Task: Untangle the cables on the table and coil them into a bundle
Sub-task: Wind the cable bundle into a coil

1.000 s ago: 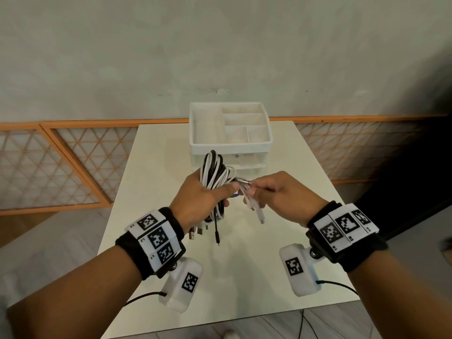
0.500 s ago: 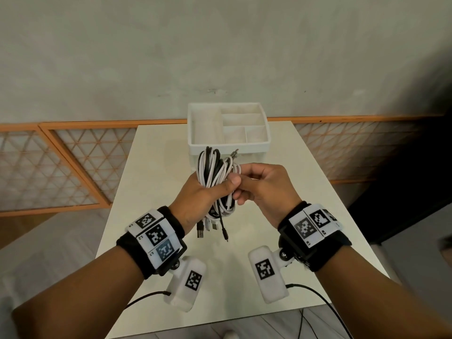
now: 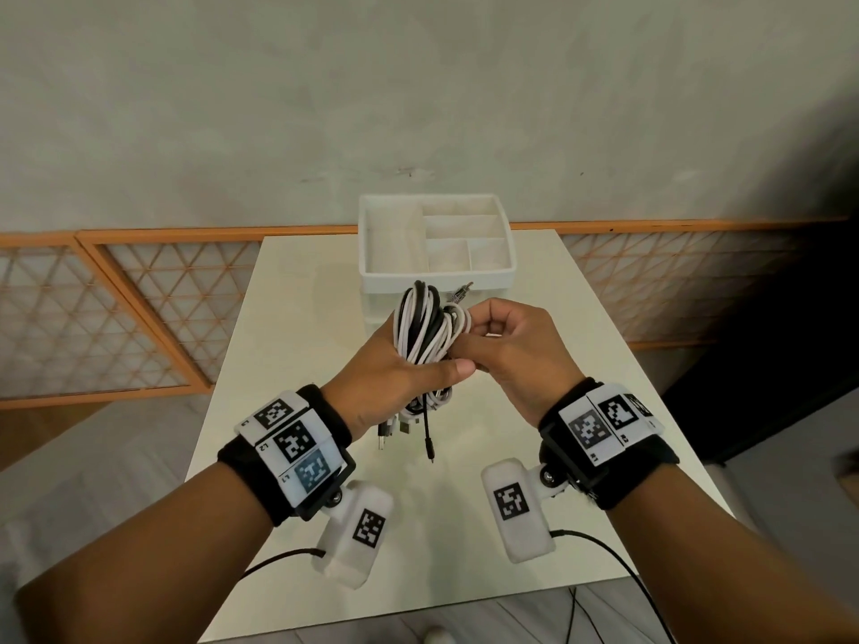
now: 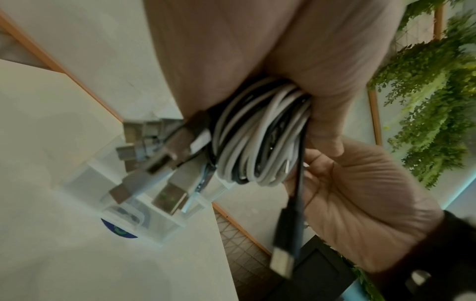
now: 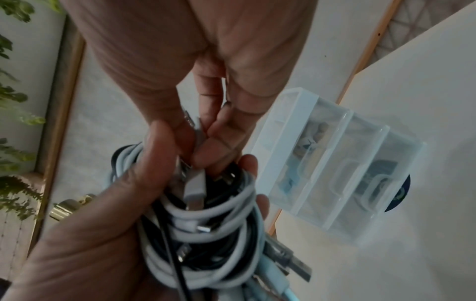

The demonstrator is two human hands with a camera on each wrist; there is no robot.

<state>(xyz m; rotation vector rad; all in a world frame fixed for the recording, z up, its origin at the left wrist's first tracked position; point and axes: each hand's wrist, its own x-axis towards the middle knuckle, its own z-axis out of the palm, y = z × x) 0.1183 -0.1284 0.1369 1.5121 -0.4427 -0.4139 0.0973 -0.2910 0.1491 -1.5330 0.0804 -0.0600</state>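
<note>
A coiled bundle of white and black cables (image 3: 425, 327) is held upright above the white table (image 3: 288, 346). My left hand (image 3: 395, 369) grips the bundle (image 4: 257, 142) round its middle, thumb across the front. Several plug ends (image 3: 399, 427) hang below it, one thin black lead (image 3: 430, 446) dangling lowest. My right hand (image 3: 506, 346) touches the bundle from the right. In the right wrist view its fingertips (image 5: 213, 146) pinch a white cable end (image 5: 194, 189) against the coil (image 5: 219, 234). A metal jack plug (image 3: 461, 291) sticks out at the bundle's top right.
A white compartmented organiser box (image 3: 437, 244) with clear drawers (image 5: 335, 173) stands at the table's far middle, just behind the hands. An orange lattice rail (image 3: 116, 309) runs along the wall on both sides. Bare tabletop lies below and around the hands.
My right hand has moved left from pulling a white cable end out to the side and now presses that end into the bundle. The left hand keeps its grip, raised slightly.
</note>
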